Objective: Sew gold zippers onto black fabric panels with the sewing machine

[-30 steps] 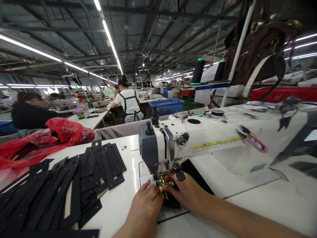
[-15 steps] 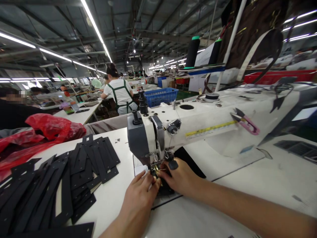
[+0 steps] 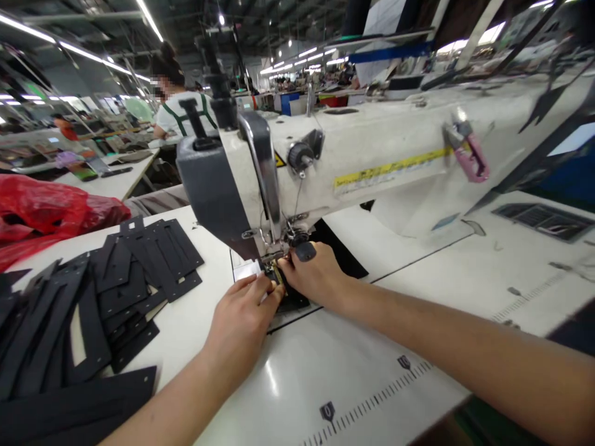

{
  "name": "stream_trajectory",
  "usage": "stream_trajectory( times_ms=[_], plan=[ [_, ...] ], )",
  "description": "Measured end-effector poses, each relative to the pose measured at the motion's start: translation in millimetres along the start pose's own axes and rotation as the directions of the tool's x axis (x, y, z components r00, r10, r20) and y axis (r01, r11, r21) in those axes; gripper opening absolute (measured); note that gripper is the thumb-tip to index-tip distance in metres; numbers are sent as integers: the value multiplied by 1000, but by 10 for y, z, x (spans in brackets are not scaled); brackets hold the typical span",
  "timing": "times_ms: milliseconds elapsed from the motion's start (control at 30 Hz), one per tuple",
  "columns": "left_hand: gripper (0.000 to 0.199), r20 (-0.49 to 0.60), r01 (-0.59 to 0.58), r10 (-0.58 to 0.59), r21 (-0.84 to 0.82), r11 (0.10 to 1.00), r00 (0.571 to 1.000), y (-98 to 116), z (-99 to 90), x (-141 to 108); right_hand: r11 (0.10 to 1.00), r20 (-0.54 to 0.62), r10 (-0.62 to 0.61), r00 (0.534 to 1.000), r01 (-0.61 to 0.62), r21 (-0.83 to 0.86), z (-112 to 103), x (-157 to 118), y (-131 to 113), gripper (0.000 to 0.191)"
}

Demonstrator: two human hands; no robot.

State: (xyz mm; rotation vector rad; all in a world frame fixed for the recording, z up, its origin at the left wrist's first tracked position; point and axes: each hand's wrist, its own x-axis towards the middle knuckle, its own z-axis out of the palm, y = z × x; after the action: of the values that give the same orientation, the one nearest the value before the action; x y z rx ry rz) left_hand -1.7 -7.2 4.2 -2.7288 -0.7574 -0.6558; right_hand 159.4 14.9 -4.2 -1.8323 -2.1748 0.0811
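Fingers [image 3: 273, 298] of two hands [image 3: 244, 311], one machine [image 3: 381, 136]

Strip lights [image 3: 149, 20] (glowing), dark roof [image 3: 106, 38], table [image 3: 125, 180]

Black piece [image 3: 297, 301] mostly covered by hands and machine parts; perhaps joined to black material [image 3: 341, 251] beyond, view too poor to say. Brass-coloured part [image 3: 277, 274] too small to make out. Right hand [image 3: 320, 272] partly hidden behind dark lever [image 3: 305, 251]; left hand [image 3: 242, 310] covers own grip. Strip pile [image 3: 125, 272] and red bag [image 3: 41, 210] cut by left edge. Pink-handled snips [image 3: 474, 155] blurred. Yellow label's [image 3: 385, 168] print unreadable. Person in white top [image 3: 181, 111] partly hidden by sewing machine [image 3: 395, 142].
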Motion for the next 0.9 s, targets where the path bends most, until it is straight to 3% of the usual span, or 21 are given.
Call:
stream_trajectory(
  times_ms=[200,300,367,400,467,533,567,733,900],
  plan=[
    [28,-1,-9,9,1,1000,1000,1,25,-14,999,-30,49,998,-49,12,-8,61,-44,29],
    [26,-4,16,-16,-17,1000,1000,16,11,-16,999,-41,-17,999,18,38,-123,-59,-1,28],
    [25,1,51,-51,-59,997,999,33,-11,-32,986,-67,-148,987,153,70,-208,-206,42,23],
    [26,4,86,-86,-90,992,996,45,-25,-46,963,-93,-248,964,256,89,-239,-287,67,22],
    [28,-3,183,-186,-157,970,983,75,-52,-84,870,-166,-461,872,481,110,-262,-431,112,29],
    [27,-29,256,-268,-215,943,963,108,-69,-128,792,-200,-574,794,601,112,-237,-524,141,35],
    [24,-54,259,-280,-238,936,959,124,-72,-148,780,-203,-588,783,616,115,-213,-548,147,34],
    [23,-161,157,-205,-269,950,965,147,-59,-190,762,-262,-581,771,628,158,-118,-550,126,27],
    [26,-127,32,-54,-168,985,990,99,-47,-213,776,-275,-563,779,613,148,-78,-543,115,28]
  ],
)
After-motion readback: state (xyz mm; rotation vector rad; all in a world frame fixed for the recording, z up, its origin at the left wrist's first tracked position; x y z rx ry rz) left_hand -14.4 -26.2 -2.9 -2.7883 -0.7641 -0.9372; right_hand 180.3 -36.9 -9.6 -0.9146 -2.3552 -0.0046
